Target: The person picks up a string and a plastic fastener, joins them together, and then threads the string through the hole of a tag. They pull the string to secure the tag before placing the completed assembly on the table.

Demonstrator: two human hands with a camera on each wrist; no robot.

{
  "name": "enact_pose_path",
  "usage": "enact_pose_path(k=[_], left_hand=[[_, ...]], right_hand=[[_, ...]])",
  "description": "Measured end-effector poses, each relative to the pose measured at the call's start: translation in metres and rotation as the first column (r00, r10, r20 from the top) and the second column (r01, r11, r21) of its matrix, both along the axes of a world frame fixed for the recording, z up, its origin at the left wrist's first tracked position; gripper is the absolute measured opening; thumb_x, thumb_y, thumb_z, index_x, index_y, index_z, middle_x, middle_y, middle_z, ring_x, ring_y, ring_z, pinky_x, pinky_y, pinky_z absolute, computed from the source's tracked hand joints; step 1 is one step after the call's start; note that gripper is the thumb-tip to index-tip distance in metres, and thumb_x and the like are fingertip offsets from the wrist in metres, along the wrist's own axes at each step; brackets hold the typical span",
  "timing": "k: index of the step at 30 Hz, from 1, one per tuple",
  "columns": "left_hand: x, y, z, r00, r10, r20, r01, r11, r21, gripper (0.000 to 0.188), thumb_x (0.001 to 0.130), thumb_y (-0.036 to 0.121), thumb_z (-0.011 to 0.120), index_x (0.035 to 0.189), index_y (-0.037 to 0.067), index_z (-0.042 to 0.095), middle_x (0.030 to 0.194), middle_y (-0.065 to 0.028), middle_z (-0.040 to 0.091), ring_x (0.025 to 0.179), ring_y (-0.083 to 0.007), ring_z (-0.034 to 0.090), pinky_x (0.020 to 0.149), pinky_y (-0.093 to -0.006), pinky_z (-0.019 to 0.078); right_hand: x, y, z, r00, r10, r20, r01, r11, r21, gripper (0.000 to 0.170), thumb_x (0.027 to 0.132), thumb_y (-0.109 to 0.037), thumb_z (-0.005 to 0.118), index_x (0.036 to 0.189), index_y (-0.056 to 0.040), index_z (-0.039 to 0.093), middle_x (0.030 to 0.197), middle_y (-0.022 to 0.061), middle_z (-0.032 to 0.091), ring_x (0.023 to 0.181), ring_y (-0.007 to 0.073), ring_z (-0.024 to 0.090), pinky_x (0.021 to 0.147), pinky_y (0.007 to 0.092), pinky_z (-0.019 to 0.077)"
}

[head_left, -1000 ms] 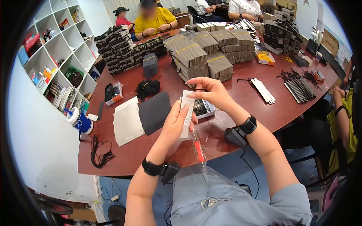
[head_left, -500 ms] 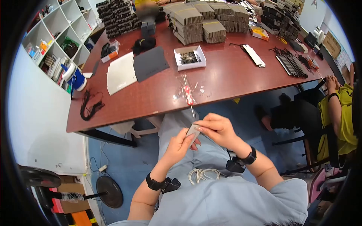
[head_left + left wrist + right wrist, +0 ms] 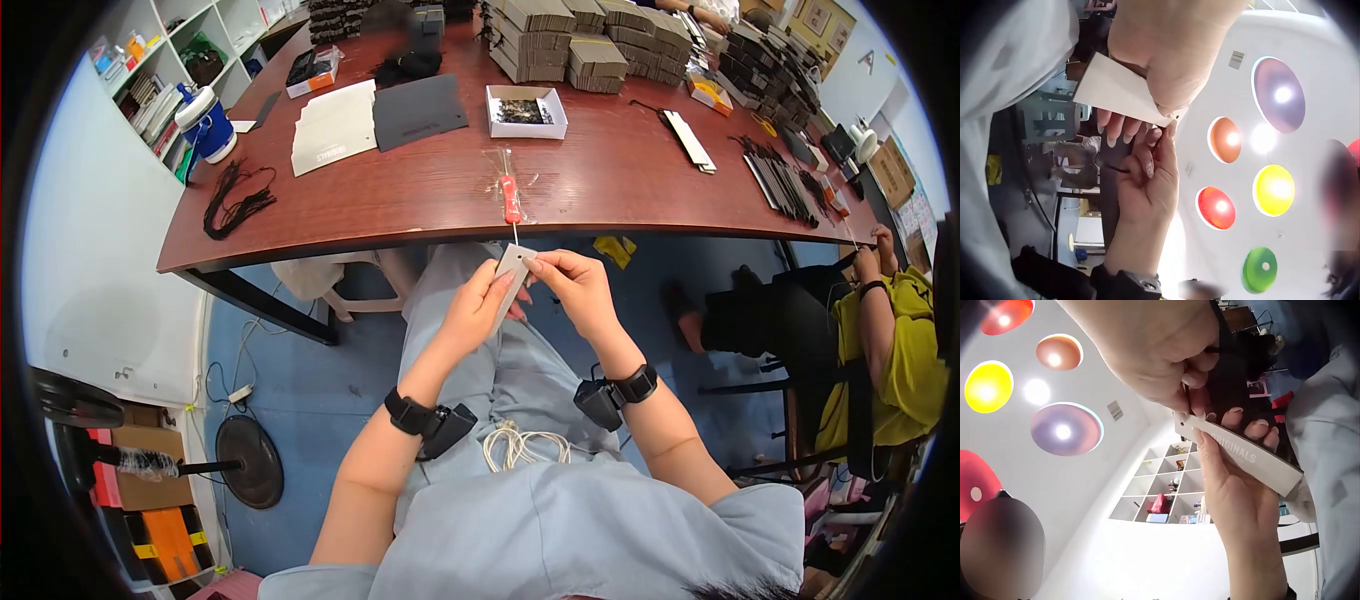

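Beyond the table's front edge, above the lap, my left hand [image 3: 472,312] grips a light grey card tag [image 3: 511,280] with thumb on top and fingers underneath. White lettering reading ORIGINALS runs along the tag [image 3: 1254,461], and a small hole is punched near its far end. My right hand [image 3: 582,295] is at that end, its thumb and fingertips pinching a thin black cord [image 3: 1187,399] close by the hole. A red-handled tool [image 3: 511,198] lies on the table, its thin metal shaft pointing over the edge toward the tag's holed end.
Clear tape [image 3: 492,186] surrounds the tool. Behind it are a white box [image 3: 545,130] of small dark pieces, white sheets [image 3: 330,130] and a dark sheet [image 3: 420,115]. Black cords [image 3: 238,200] lie left; stacked grey tags [image 3: 530,45] stand at the back. Another person [image 3: 890,350] sits right.
Both hands have come down from over the table to above the lap, then slightly up toward the tool's tip. The tag has stayed in the left hand. The head view has tilted down.
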State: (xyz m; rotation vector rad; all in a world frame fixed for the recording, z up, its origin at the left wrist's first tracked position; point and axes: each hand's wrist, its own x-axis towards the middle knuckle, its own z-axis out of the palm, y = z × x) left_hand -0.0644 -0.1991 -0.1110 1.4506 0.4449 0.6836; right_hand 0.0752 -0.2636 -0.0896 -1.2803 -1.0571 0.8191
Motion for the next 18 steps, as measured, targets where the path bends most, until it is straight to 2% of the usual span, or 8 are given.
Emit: enact_pose_path(k=[3,6,9,11,13,15,16,18], left_hand=[[0.005,0.009,-0.01,1.0,-0.006,0.024,0.006,1.0,-0.01,0.022,0.089,0.02,0.036,0.097,0.003,0.046,0.075,-0.0064,0.055,0.06,-0.0104,0.055,0.055,-0.0224,0.0457],[0.013,0.017,-0.016,0.999,0.001,0.053,-0.002,1.0,0.005,0.022,0.089,0.02,0.036,0.098,0.003,0.046,0.075,-0.0065,0.055,0.059,-0.0103,0.055,0.054,-0.0223,0.0459],[0.017,0.025,-0.018,0.998,0.019,0.055,-0.019,1.0,-0.009,0.022,0.089,0.02,0.036,0.099,0.003,0.046,0.074,-0.0065,0.056,0.059,-0.0103,0.055,0.055,-0.0223,0.0461],[0.018,0.028,-0.018,0.999,0.027,0.046,-0.026,0.999,-0.022,0.022,0.089,0.021,0.036,0.099,0.003,0.045,0.073,-0.0065,0.056,0.06,-0.0104,0.055,0.055,-0.0223,0.0462],[0.017,0.028,-0.018,0.999,0.035,0.03,-0.035,0.999,0.004,0.023,0.089,0.021,0.037,0.098,0.003,0.046,0.073,-0.0065,0.056,0.061,-0.0107,0.055,0.055,-0.0226,0.0465],[0.019,0.028,-0.018,0.998,0.044,0.043,-0.044,0.999,0.001,0.023,0.089,0.021,0.037,0.098,0.002,0.046,0.073,-0.0064,0.056,0.061,-0.0108,0.055,0.055,-0.0227,0.0467],[0.02,0.027,-0.019,0.997,0.053,0.057,-0.053,0.999,0.006,0.023,0.089,0.021,0.037,0.097,0.002,0.046,0.073,-0.0063,0.056,0.062,-0.011,0.056,0.056,-0.0229,0.0469],[0.02,0.026,-0.019,0.996,0.051,0.074,-0.051,0.999,0.0,0.022,0.089,0.021,0.037,0.097,0.002,0.046,0.074,-0.0063,0.056,0.063,-0.0108,0.056,0.056,-0.0228,0.047]], right_hand=[[0.003,0.009,-0.005,0.999,-0.017,0.041,0.015,0.999,0.046,0.014,0.077,-0.01,0.058,0.084,0.0012,0.062,0.068,0.0035,0.057,0.064,0.0065,0.051,0.057,0.019,0.0402],[0.008,0.013,-0.005,0.999,-0.036,0.034,0.037,0.999,-0.033,0.015,0.077,-0.011,0.058,0.085,0.0008,0.062,0.069,0.0024,0.057,0.064,0.006,0.051,0.057,0.019,0.0401],[0.014,0.018,-0.012,0.999,-0.025,-0.024,0.025,1.0,-0.001,0.015,0.078,-0.011,0.057,0.086,0.0007,0.062,0.069,0.001,0.058,0.065,0.0055,0.051,0.058,0.0184,0.0403],[0.018,0.012,-0.005,0.996,-0.076,0.049,0.075,0.997,0.037,0.014,0.078,-0.01,0.057,0.086,0.0004,0.062,0.069,-0.0001,0.058,0.066,0.0046,0.051,0.059,0.0176,0.0404],[0.013,0.004,0.003,0.998,-0.039,0.041,0.037,0.998,0.049,0.013,0.078,-0.006,0.056,0.089,0.0007,0.058,0.073,0.0013,0.058,0.067,0.0049,0.051,0.06,0.0178,0.0412],[0.002,0.0,0.01,0.97,0.125,-0.21,-0.084,0.977,0.195,0.013,0.078,-0.003,0.055,0.091,0.0,0.053,0.078,0.0024,0.057,0.069,0.0054,0.052,0.062,0.0183,0.0422],[0.0,0.0,0.014,0.955,0.219,-0.199,-0.169,0.955,0.242,0.013,0.079,-0.001,0.054,0.091,-0.0007,0.048,0.081,0.0031,0.055,0.071,0.0063,0.053,0.064,0.0192,0.0435],[-0.002,0.006,0.008,0.973,0.158,-0.171,-0.122,0.971,0.206,0.011,0.079,-0.001,0.054,0.088,-0.001,0.048,0.08,0.0026,0.054,0.071,0.0065,0.052,0.064,0.0188,0.0424]])
